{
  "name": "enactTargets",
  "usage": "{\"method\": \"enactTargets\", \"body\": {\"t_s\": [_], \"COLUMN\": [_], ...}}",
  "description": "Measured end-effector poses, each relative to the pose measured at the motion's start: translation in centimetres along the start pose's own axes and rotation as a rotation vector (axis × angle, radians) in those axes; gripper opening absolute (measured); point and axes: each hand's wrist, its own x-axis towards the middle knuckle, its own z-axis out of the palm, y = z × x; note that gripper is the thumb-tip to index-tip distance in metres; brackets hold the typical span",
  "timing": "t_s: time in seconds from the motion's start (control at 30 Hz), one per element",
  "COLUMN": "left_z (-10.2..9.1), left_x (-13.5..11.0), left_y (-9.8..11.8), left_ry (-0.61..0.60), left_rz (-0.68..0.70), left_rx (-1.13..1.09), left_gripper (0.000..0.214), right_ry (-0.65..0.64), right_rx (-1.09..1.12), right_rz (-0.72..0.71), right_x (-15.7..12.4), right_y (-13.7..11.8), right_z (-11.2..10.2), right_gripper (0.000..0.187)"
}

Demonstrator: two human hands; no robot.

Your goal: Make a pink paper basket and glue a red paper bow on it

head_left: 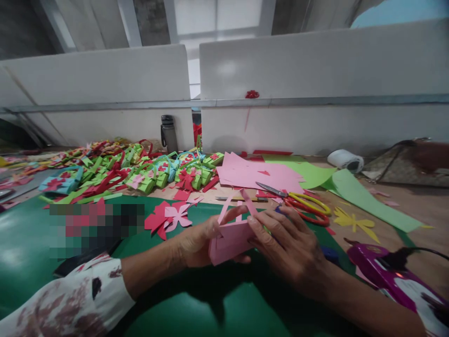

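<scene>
"Green-covered bench [175, 299]: where is the pink paper bag [228, 241]?"

"Between both hands, long axis crosswise; the left hand [198, 241] grips its left end, the right hand [291, 243] pinches the other."

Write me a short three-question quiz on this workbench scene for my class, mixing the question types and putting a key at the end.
1. True or false: the left hand and the right hand both touch the folded pink paper.

2. Which handle colours show on the scissors?
a) blue and green
b) red and yellow
c) black and white

3. Short answer: is the bottle upright or lying on its side?

Key:
1. True
2. b
3. Upright
</scene>
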Motion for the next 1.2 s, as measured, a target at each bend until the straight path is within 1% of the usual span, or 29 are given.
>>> {"method": "enactTargets", "body": {"t_s": [0.1,0.2,0.37,0.43,0.53,0.6,0.63,0.73,0.83,0.93,1.03,1.13,1.2], "left_z": [0.0,0.0,0.4,0.4,0.0,0.0,0.0,0.4,0.6,0.6,0.7,1.3,1.7], "left_x": [-0.1,-0.1,-0.1,-0.2,-0.2,-0.1,0.0,0.2,0.2,0.1,-0.1,-0.1,-0.1], "left_y": [-0.2,-0.1,0.3,0.4,0.2,0.1,0.2,0.3,0.2,-0.1,-0.5,-0.7,-0.8], "left_ry": [0.018,0.034,0.015,0.012,0.038,0.067,0.081,0.117,0.137,0.145,0.19,0.253,0.263], "left_rz": [0.022,0.013,-0.016,-0.022,-0.027,-0.001,0.015,0.045,0.027,0.013,0.003,-0.018,-0.02], "left_rx": [-0.004,0.042,0.088,0.073,0.036,0.031,0.036,0.047,0.033,0.008,-0.007,-0.01,-0.023], "left_gripper": [0.078,0.078,0.074,0.075,0.082,0.088,0.091,0.096,0.097,0.097,0.098,0.099,0.097], "right_ry": [0.018,0.019,-0.02,-0.004,0.082,0.1,0.093,0.043,0.017,0.026,0.06,0.051,0.054], "right_rx": [0.017,0.026,0.034,0.057,0.178,0.278,0.314,0.343,0.336,0.266,0.138,0.07,0.041], "right_rz": [0.002,0.03,0.044,0.074,0.176,0.236,0.255,0.296,0.322,0.281,0.169,0.076,0.034], "right_x": [0.2,0.3,0.2,0.2,0.5,0.6,0.7,0.6,0.4,0.3,0.5,0.7,0.8], "right_y": [-0.3,-0.3,-0.3,-0.3,-0.5,-0.7,-0.8,-0.9,-1.0,-1.1,-1.1,-1.1,-1.3], "right_z": [-0.1,-0.1,0.2,0.2,0.1,-0.1,-0.1,0.0,0.2,0.4,0.2,-0.3,-0.6], "right_gripper": [0.032,0.031,0.034,0.035,0.022,0.013,0.012,0.017,0.025,0.022,0.014,0.018,0.019]}}
